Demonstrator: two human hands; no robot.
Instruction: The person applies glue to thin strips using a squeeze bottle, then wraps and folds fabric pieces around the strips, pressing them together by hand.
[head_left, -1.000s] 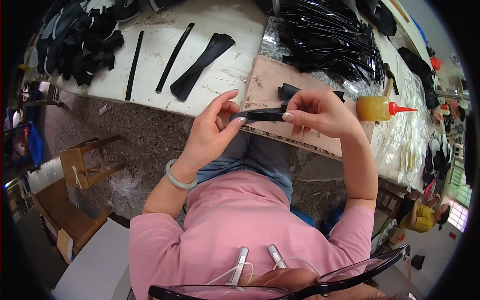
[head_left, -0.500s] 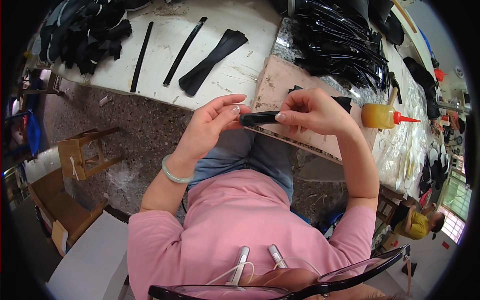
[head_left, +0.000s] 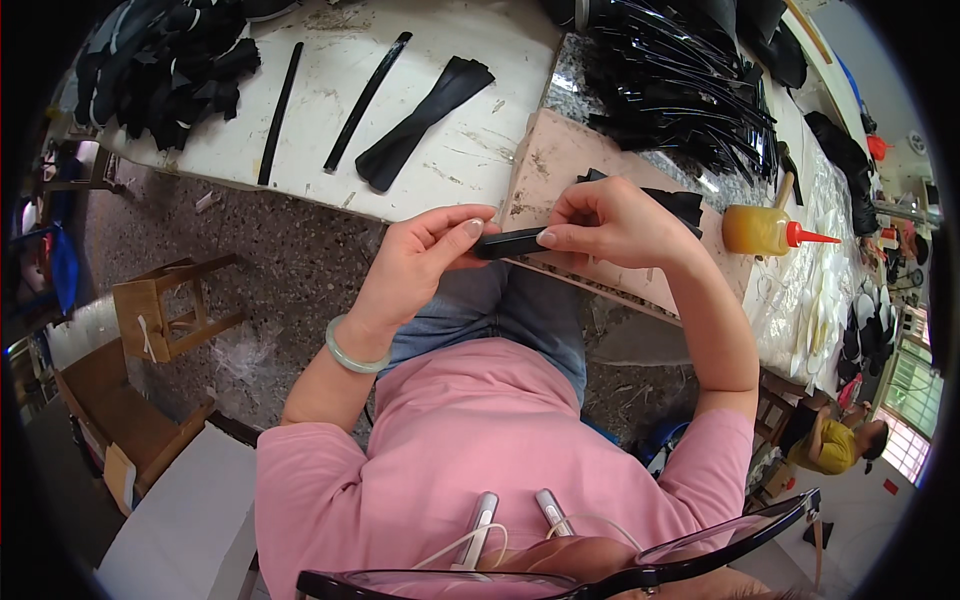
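A black strip (head_left: 512,243) spans the gap between my hands, above the front edge of a pinkish board (head_left: 548,150). At its left end, my left hand (head_left: 428,248) is closed, thumb and fingers pinching it. My right hand (head_left: 612,225) pinches the strip further right between thumb and fingers. Behind my right hand, another black piece (head_left: 682,206) lies on the board, partly covered. Farther left on the white table rest two narrow black strips, one (head_left: 281,115) left of the other (head_left: 368,102), and a crossed, bow-shaped black piece (head_left: 425,125).
A heap of black pieces (head_left: 165,75) covers the table's far left. Glossy black strips (head_left: 680,90) pile up at the far right. A bottle of yellow liquid with a red nozzle (head_left: 757,230) lies beside a hammer (head_left: 787,180). A wooden stool (head_left: 170,305) stands at left.
My right hand has slid slightly left along the strip. My left thumb has come down onto the strip's left end, which is now more covered.
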